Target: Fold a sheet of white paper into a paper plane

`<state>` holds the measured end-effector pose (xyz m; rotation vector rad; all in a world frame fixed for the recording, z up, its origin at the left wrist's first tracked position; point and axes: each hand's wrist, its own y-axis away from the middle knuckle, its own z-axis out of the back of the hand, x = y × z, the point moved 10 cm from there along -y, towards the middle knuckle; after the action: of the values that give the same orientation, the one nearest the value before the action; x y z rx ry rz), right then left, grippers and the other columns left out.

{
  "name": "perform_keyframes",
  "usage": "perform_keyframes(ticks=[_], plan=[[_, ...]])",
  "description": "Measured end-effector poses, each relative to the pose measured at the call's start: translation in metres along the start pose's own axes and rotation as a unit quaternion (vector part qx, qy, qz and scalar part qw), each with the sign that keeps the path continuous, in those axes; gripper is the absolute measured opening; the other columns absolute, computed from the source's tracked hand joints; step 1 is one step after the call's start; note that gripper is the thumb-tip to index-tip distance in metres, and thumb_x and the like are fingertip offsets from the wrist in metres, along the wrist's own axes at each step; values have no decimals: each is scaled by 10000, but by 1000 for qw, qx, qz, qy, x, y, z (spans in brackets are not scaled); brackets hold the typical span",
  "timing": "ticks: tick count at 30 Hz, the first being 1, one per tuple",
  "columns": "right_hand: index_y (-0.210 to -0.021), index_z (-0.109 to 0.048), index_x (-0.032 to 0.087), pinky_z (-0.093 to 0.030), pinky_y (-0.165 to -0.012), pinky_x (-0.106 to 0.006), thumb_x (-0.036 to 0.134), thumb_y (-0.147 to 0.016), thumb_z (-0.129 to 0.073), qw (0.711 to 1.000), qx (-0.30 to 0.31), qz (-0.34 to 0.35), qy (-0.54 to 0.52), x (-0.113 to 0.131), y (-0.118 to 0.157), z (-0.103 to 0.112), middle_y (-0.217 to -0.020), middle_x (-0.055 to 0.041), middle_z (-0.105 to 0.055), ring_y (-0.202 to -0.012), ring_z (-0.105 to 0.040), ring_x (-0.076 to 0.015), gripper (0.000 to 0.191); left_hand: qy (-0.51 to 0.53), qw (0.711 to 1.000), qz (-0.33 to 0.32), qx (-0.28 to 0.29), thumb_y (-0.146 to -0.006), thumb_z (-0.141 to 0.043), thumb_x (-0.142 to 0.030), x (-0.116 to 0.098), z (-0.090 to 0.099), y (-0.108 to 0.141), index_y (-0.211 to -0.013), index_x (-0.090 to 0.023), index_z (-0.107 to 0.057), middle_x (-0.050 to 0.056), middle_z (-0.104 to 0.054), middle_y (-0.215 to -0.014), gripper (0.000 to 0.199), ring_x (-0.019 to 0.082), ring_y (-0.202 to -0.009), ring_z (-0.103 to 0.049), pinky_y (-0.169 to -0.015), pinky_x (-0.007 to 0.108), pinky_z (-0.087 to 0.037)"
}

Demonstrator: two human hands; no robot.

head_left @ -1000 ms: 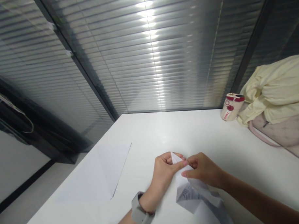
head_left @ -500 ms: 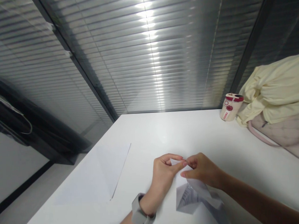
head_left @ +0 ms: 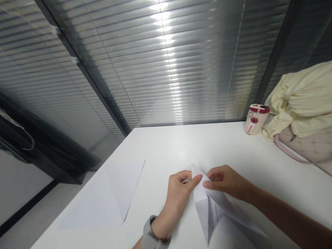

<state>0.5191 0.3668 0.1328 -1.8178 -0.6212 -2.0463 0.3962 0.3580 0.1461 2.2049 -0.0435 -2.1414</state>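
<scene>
A folded sheet of white paper (head_left: pixel 202 206) is held between my two hands above the white table. Its narrow tip points away from me, and pointed flaps spread toward me, with faint print inside a fold. My left hand (head_left: pixel 181 187), wearing a grey watch (head_left: pixel 152 237) on the wrist, pinches the left edge near the tip, thumb on top. From the other side, my right hand (head_left: pixel 225 182) grips the right edge between thumb and fingers. The fingers beneath the paper are partly hidden.
Flat white paper (head_left: pixel 103 194) lies on the table (head_left: pixel 166 142) to the left. A cream and red coffee cup (head_left: pixel 256 119) stands at the far right, beside a pale yellow cloth (head_left: pixel 312 94) and a pinkish bag (head_left: pixel 316 144). Blinds (head_left: pixel 142 67) rise behind the table's back edge.
The paper's tip now sticks out beyond my fingers, and its near flaps have swung into longer, narrower points. My hands have moved slightly apart along its edges, still gripping.
</scene>
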Motion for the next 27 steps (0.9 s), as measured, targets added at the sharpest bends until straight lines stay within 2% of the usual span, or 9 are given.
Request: perform_keyframes(ticks=[3,9,15,19,22,27], plan=[[-703,-685,123,-364,-525,-231,398,-775,-635,999,-25,18,10,5,-1,8,-584,4,-592,-560,-498,-119,289,2,1000,0,1,-595,-814,-391,-2,-1,0,-479,-141,-629,-34,-526,-475,332,79,-460,-413,-465,191,-314],[-632,-692,128,-325,-486,-238,362,-777,-622,993,-92,33,72,8,1,17,-516,8,-562,-512,-460,-117,284,10,1000,1,-14,-564,-825,-403,-3,0,1,-445,-149,-561,-67,-404,-435,385,66,-436,-322,-438,197,-252],[-673,-733,125,-350,-516,-239,377,-769,-638,995,-62,33,73,8,3,13,-541,5,-603,-541,-488,-127,286,10,1000,-14,-24,-571,-820,-402,-9,7,0,-452,-145,-552,-68,-392,-448,390,63,-448,-301,-443,195,-235],[-675,-748,127,-355,-506,-237,388,-773,-635,994,-71,36,79,9,5,16,-537,4,-615,-535,-492,-131,301,-3,999,-23,-33,-575,-820,-403,-13,12,0,-473,-140,-581,-64,-404,-453,369,65,-450,-306,-440,198,-226],[-685,-756,139,-372,-528,-239,396,-755,-662,994,-66,40,80,11,5,16,-560,5,-636,-557,-509,-136,282,-3,999,-32,-35,-589,-819,-386,-17,14,0,-479,-142,-593,-59,-431,-457,350,68,-452,-335,-446,198,-250],[-634,-748,133,-338,-482,-239,374,-744,-675,995,-48,30,82,9,5,15,-502,7,-614,-504,-484,-127,275,-2,999,-36,-23,-607,-815,-383,-14,17,-4,-538,-142,-649,-38,-515,-493,301,82,-469,-411,-458,200,-294]])
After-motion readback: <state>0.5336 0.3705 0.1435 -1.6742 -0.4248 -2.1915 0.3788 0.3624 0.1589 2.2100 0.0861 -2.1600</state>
